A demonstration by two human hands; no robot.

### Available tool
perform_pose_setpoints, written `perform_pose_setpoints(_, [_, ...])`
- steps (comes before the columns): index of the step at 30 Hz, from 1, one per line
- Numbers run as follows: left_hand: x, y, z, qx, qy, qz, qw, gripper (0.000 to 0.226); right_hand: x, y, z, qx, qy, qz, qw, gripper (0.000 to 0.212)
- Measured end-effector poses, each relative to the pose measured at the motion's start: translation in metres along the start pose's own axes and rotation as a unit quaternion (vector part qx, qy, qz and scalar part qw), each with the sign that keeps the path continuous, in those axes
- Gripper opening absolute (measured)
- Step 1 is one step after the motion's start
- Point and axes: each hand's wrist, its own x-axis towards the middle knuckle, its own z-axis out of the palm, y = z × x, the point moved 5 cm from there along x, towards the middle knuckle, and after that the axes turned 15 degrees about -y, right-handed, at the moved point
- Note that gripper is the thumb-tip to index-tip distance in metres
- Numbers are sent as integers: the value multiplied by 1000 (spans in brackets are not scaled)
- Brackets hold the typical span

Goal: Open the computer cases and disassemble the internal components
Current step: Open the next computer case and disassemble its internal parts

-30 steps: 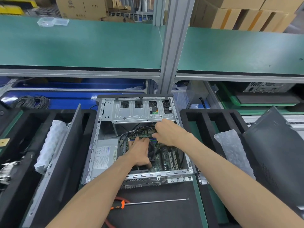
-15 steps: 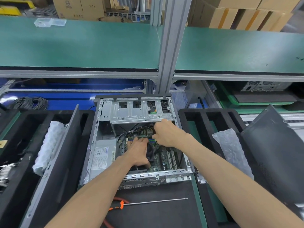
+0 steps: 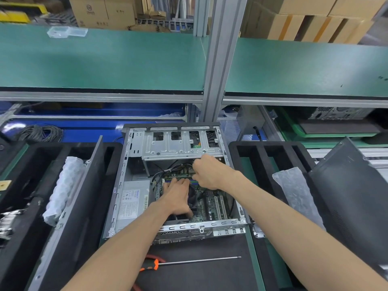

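A green-matted workbench shelf (image 3: 105, 66) fills the top of the frame, with cardboard boxes stacked behind it, and below it a dark surface (image 3: 210, 276) carries the work. The opened computer case (image 3: 136, 198) lies on its side at the centre of the frame, side panel off, its long axis running from the near edge up toward the shelf. Both hands are inside it. The left hand (image 3: 177, 198) rests flat over the fan and motherboard (image 3: 212, 204), fingers straight and reaching up the frame toward the memory slots (image 3: 178, 180), gripping nothing that can be seen. The right hand (image 3: 210, 173) sits just above and to the right of it, under the metal drive cage (image 3: 178, 147), fingers curled inward; they seem to pinch a cable or connector, but what they hold is hidden. The part being worked on probably lies between the two hands, nearer the right one. A long screwdriver (image 3: 189, 262) lies crosswise at lower centre, untouched, and foam trays (image 3: 262, 152) flank the case.
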Motion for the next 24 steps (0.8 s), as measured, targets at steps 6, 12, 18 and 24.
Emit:
perform_pose_setpoints(6, [1, -3, 3, -2, 1, 6, 1000, 100, -10, -2, -2, 5, 0, -92, 996, 24])
perform_pose_setpoints(12, [3, -3, 4, 4, -9, -2, 1000, 104, -6, 13, 5, 47, 49, 34, 997, 36])
perform_pose_setpoints(18, [4, -4, 5, -12, -7, -4, 1000, 113, -1, -17, -4, 9, 22, -48, 999, 27])
perform_pose_setpoints(24, [3, -5, 5, -11, 0, 0, 1000, 113, -1, -16, -2, -35, 31, -93, 995, 17])
